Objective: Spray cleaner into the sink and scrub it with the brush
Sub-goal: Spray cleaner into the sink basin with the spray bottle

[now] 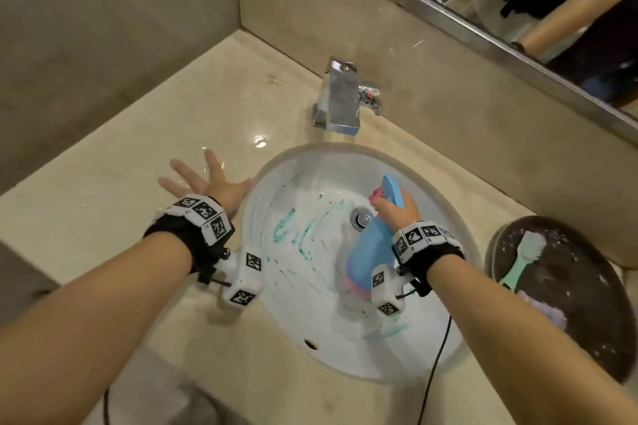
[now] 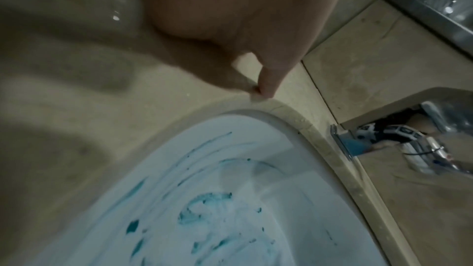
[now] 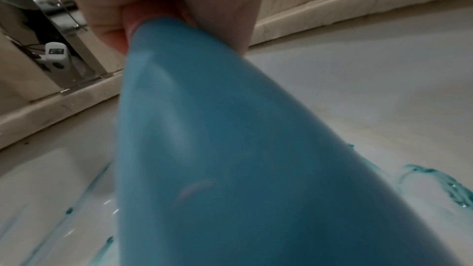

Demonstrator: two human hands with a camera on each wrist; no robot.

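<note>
Black wrist straps (image 1: 183, 235) with white marker-tagged camera blocks (image 1: 243, 281), thin black cables (image 1: 435, 366).

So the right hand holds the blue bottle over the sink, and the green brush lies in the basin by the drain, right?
Not quite: the green brush lies on the dark round tray beside the sink, as the head view shows. The right hand does hold the blue bottle.
</note>
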